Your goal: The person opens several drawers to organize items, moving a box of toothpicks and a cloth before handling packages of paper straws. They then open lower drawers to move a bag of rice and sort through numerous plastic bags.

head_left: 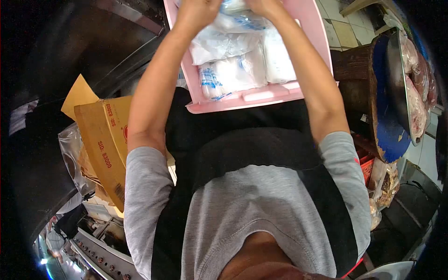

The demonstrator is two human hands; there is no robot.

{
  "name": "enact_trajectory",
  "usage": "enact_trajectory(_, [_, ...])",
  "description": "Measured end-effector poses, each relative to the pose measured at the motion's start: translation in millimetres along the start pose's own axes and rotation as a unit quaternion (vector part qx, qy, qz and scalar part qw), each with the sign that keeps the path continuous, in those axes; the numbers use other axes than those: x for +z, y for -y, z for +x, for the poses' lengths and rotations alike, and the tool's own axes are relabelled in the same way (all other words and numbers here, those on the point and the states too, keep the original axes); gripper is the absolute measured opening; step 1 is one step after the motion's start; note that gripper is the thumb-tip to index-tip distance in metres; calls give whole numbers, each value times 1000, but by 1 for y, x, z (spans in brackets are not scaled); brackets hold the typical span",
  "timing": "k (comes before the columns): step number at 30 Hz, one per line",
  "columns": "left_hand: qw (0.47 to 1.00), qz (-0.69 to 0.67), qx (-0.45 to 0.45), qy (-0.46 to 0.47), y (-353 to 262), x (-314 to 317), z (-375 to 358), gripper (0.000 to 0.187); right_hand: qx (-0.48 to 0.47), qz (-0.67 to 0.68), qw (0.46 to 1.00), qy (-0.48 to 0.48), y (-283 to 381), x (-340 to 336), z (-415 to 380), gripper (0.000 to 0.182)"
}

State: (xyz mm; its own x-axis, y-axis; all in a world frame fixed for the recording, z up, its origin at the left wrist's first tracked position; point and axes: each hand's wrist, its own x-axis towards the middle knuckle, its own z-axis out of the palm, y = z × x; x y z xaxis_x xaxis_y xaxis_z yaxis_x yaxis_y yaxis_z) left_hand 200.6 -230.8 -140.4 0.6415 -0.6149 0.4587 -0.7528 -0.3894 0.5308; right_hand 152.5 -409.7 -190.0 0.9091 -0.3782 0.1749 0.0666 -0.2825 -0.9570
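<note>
A pink plastic drawer or bin (319,35) lies across my lap at the top of the view. Inside it are several clear bags with blue print, packed with white contents; one white pack (233,77) lies near the front wall. My left hand (200,11) and my right hand (263,7) reach over the far part of the bin, on either side of a clear plastic bag (240,21). The frame's top edge cuts off both hands, so their fingertips are hidden.
An open cardboard box (95,140) stands at the left beside a dark cabinet. On the right, a blue-topped round stool (389,102) bears a metal tray of bagged meat (415,93). A stove (100,256) shows at the lower left.
</note>
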Motion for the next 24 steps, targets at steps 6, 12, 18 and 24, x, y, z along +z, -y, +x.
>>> enact_trajectory(6, [986, -125, -5, -115, 19, -14, 2, 20, -401, -387, 830, 20, -10, 23, -48, 38])
enact_trajectory(12, [992, -10, -39, -116, 33, -25, -10, 22, -360, -449, 817, 35, -37, 46, -5, 41])
enact_trajectory(18, [988, -14, -141, -57, 59, -30, -40, 25, -349, -439, 826, 56, 33, -2, -81, 27])
enact_trajectory(24, [961, -220, -135, -98, 74, -6, -68, 23, -13, -128, 990, -64, -38, -25, -19, 48])
